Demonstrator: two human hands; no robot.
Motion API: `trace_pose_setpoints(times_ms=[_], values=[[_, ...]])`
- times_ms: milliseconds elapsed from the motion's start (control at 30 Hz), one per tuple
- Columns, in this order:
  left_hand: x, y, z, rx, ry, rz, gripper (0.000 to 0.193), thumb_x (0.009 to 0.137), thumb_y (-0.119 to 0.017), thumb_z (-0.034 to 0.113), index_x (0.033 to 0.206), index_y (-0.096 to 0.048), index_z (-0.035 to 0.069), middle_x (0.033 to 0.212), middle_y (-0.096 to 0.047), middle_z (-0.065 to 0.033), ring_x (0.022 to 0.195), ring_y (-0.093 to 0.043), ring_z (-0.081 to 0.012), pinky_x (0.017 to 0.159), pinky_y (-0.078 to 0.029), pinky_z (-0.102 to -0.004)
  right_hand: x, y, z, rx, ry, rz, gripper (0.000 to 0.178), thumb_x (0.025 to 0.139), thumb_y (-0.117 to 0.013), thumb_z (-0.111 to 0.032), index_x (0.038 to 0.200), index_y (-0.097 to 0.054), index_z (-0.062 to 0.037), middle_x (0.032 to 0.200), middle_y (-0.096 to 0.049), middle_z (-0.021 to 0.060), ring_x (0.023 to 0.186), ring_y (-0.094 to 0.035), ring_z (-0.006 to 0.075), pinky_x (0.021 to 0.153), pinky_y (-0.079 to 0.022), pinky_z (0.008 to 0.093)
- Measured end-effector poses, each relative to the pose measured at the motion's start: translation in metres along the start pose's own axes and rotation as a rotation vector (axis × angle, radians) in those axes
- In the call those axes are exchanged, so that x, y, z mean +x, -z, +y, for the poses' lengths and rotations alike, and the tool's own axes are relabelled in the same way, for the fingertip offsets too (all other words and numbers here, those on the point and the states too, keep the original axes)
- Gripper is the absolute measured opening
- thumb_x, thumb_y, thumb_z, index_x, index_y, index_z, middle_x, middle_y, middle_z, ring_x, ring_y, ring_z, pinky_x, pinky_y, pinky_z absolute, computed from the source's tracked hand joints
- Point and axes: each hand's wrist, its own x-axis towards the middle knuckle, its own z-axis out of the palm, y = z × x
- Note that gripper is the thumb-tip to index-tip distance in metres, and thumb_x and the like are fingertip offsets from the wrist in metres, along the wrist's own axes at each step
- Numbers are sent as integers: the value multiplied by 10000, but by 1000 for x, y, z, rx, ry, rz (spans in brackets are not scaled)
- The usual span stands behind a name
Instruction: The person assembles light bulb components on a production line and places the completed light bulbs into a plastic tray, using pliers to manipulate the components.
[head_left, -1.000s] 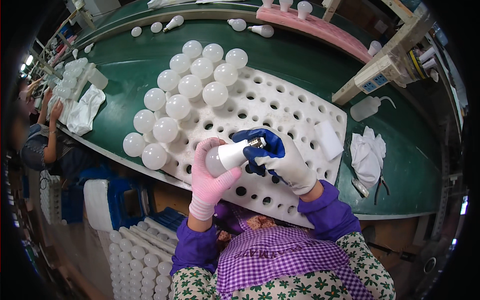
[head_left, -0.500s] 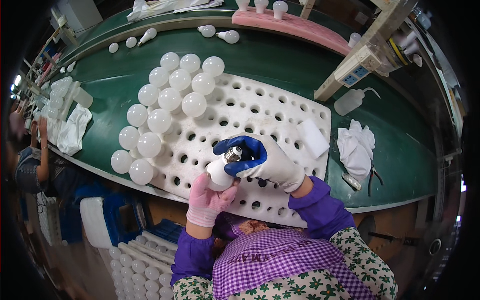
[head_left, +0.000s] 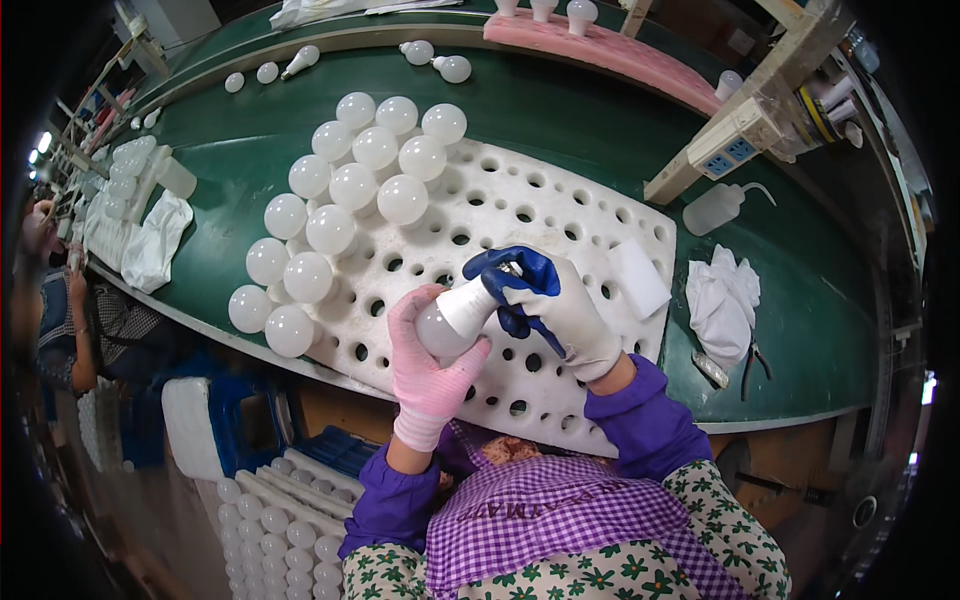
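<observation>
A light bulb (head_left: 452, 318) is held tilted between my two gloved hands, its screw end up and to the right. My left hand (head_left: 425, 365), in a pink striped glove, wraps round the frosted globe. At the screw end, my right hand (head_left: 545, 305), in a white glove with blue-coated fingers, grips the base, which the fingers mostly cover. Below the bulb lies a white foam board (head_left: 430, 260) full of round holes. Several frosted bulbs (head_left: 330, 230) stand in its left side, globes up, while the holes on the right show dark.
A folded white pad (head_left: 638, 280) lies on the board's right side. Further right are a squeeze bottle (head_left: 713, 209), a white cloth (head_left: 722, 305) and pliers (head_left: 757, 370). A post with sockets (head_left: 730, 150) rises behind. Trays of bulbs (head_left: 285, 540) stand lower left; another person (head_left: 70, 320) sits far left.
The bulb's screw end has swung to the right, and my right fingers now close over it. My left hand has turned with the globe. The view has shifted slightly.
</observation>
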Motion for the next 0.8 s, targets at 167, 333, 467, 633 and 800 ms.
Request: trace_pose_setpoints(times_ms=[167, 333, 467, 633, 800], values=[[6, 5, 7, -177, 278, -20, 672, 670, -801, 81, 1234, -437, 42, 1161, -529, -109, 984, -578, -187, 830, -509, -308, -3, 1, -8, -11, -2, -59, 256, 890, -645, -132, 1109, -635, 0, 846, -639, 16, 620, -542, 26, 518, -415, 177], [14, 8, 5, -555, 490, -106, 565, 775, -708, 236, 1236, -460, 24, 1016, -590, -182, 655, -616, -228, 457, -477, -249, -3, 0, -13, -61, 94, -117, 276, 886, -650, -138, 1125, -627, 0, 878, -643, -1, 672, -550, 26, 552, -429, 179], [22, 8, -3, -1072, 848, -184, 559, 920, -492, 445, 1184, -501, -48, 930, -614, -225, 610, -622, -281, 410, -487, -302, -1, 2, -15, -125, 52, -93, 240, 873, -669, -137, 1081, -655, -18, 853, -643, -14, 694, -557, 25, 575, -443, 181], [26, 1, -6, -1444, 1106, -177, 537, 935, -508, 425, 1175, -505, -56, 942, -608, -258, 629, -622, -319, 394, -476, -315, -2, 2, -15, -133, -73, 31, 189, 853, -692, -136, 1004, -683, -24, 815, -646, -9, 686, -559, 23, 581, -455, 185], [27, 5, -21, -1464, 1082, -293, 539, 932, -535, 427, 1175, -508, -52, 982, -610, -236, 682, -630, -310, 412, -486, -322, 1, 0, -8, -154, 50, 104, 173, 844, -704, -137, 973, -689, -24, 783, -658, 5, 619, -547, 28, 552, -450, 188]])
